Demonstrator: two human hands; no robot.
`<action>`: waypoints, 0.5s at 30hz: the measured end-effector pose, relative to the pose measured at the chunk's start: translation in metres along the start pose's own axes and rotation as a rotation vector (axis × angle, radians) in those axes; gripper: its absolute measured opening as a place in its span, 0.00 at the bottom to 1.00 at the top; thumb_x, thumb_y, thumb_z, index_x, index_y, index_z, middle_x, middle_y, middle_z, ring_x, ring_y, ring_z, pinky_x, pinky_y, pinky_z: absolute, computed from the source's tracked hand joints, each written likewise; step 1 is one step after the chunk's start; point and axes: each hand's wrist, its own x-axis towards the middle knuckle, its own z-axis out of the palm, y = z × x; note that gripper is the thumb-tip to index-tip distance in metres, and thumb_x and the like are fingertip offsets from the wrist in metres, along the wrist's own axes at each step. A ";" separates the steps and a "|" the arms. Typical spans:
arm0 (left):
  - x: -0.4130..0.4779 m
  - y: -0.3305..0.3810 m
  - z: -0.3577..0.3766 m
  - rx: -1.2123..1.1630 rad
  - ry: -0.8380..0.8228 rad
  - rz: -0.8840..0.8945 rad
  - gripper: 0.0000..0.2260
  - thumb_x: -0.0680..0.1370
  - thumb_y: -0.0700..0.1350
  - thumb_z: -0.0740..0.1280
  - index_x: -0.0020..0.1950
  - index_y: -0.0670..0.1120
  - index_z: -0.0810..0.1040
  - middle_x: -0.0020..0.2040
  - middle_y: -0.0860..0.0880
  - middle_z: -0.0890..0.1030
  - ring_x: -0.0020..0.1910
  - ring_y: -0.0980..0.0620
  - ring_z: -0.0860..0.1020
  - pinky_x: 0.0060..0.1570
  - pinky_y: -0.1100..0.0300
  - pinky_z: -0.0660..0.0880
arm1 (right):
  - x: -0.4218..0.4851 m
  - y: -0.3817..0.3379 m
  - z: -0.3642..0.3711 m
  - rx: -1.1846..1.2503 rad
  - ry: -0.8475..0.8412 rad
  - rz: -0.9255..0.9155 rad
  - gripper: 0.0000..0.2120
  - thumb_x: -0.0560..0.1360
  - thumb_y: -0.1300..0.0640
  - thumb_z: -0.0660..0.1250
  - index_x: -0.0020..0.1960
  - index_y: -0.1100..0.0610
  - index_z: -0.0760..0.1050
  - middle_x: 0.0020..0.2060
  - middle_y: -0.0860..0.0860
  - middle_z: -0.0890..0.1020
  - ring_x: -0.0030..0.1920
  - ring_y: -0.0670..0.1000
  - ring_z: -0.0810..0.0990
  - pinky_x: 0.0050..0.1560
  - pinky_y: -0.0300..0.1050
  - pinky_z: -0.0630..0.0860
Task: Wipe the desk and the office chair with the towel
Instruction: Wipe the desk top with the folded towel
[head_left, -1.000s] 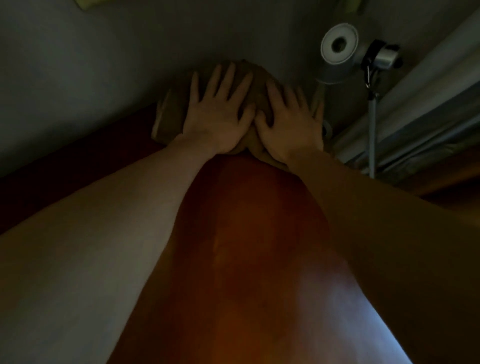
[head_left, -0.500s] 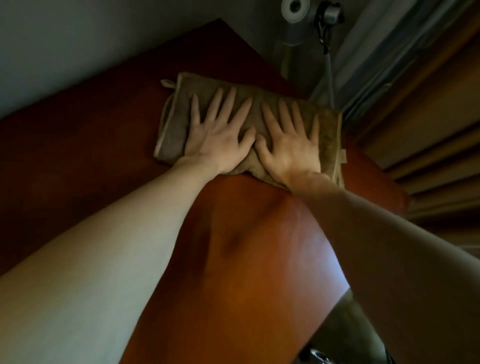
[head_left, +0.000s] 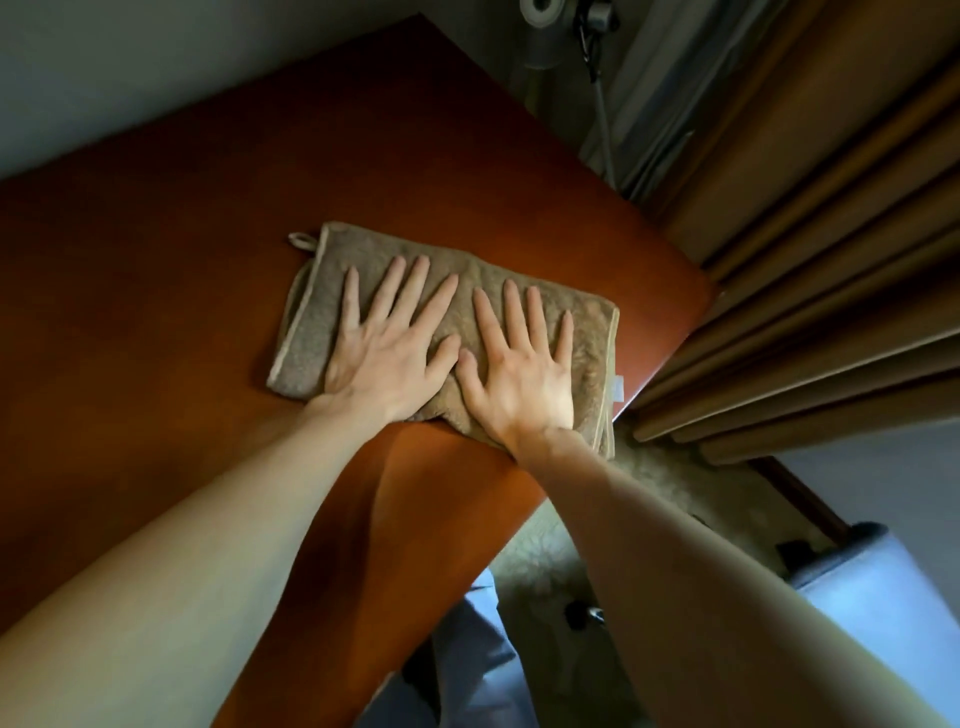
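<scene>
Folded brown towel (head_left: 457, 332) lies flat on the red-brown worktop (head_left: 182, 270), near its right edge, hanging loop toward the far side. Left hand (head_left: 387, 353) and right hand (head_left: 522, 371) press palm-down on it, side by side, fingers (head_left: 400, 283) spread flat, gripping nothing. Brown curtains (head_left: 810, 249) hang past the right edge.

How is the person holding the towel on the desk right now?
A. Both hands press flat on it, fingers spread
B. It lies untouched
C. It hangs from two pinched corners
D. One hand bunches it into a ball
A: the left hand and right hand lie palm-down, side by side, on the folded towel, which lies flat on the desk.
</scene>
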 end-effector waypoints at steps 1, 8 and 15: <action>-0.008 0.001 0.000 0.006 0.004 0.006 0.31 0.82 0.63 0.44 0.85 0.54 0.49 0.85 0.46 0.50 0.84 0.46 0.47 0.78 0.34 0.44 | -0.007 -0.002 0.002 0.004 0.004 0.007 0.33 0.82 0.37 0.44 0.85 0.47 0.49 0.84 0.54 0.51 0.84 0.56 0.44 0.80 0.67 0.43; -0.052 0.012 -0.005 0.015 -0.030 0.068 0.30 0.83 0.63 0.43 0.85 0.54 0.50 0.85 0.46 0.51 0.84 0.46 0.48 0.78 0.34 0.46 | -0.064 -0.016 0.007 0.067 0.044 0.110 0.32 0.83 0.38 0.48 0.84 0.47 0.51 0.84 0.53 0.51 0.84 0.56 0.44 0.80 0.67 0.44; -0.072 0.025 -0.013 0.031 -0.091 0.140 0.31 0.83 0.64 0.40 0.85 0.54 0.51 0.85 0.46 0.51 0.84 0.45 0.49 0.78 0.33 0.47 | -0.101 -0.017 0.009 0.120 0.069 0.210 0.31 0.83 0.38 0.52 0.84 0.47 0.55 0.83 0.53 0.54 0.84 0.55 0.45 0.80 0.66 0.45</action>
